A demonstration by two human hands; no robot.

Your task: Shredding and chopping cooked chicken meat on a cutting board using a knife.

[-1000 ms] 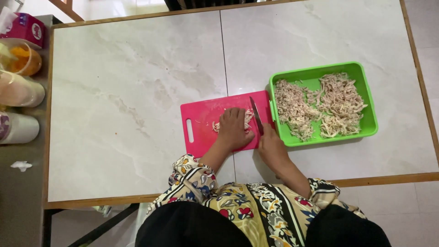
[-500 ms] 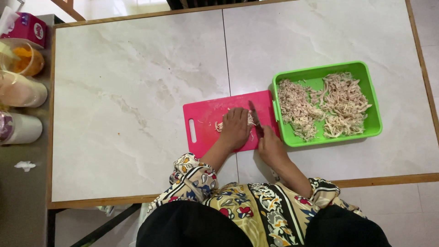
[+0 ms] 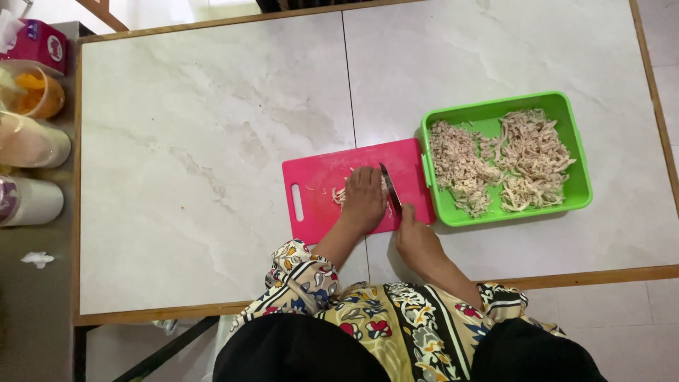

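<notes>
A pink cutting board (image 3: 318,185) lies on the marble table (image 3: 212,141) near its front edge. My left hand (image 3: 363,201) presses down on a small pile of pale shredded meat (image 3: 340,194) on the board. My right hand (image 3: 416,237) grips the handle of a knife (image 3: 390,187), whose dark blade stands on the board just right of my left fingers. Touching the board's right side is a green tray (image 3: 495,106) holding two heaps of shredded meat (image 3: 495,159).
Past the table's left edge stand a container with orange food (image 3: 32,92), two pale lidded containers (image 3: 32,141) (image 3: 28,201) and a pink box (image 3: 39,42). A crumpled tissue (image 3: 37,259) lies on the grey floor. The table has a wooden rim (image 3: 601,274).
The knife blade and my hands have shifted slightly on the board. The whole view has drifted a little as my head moved.
</notes>
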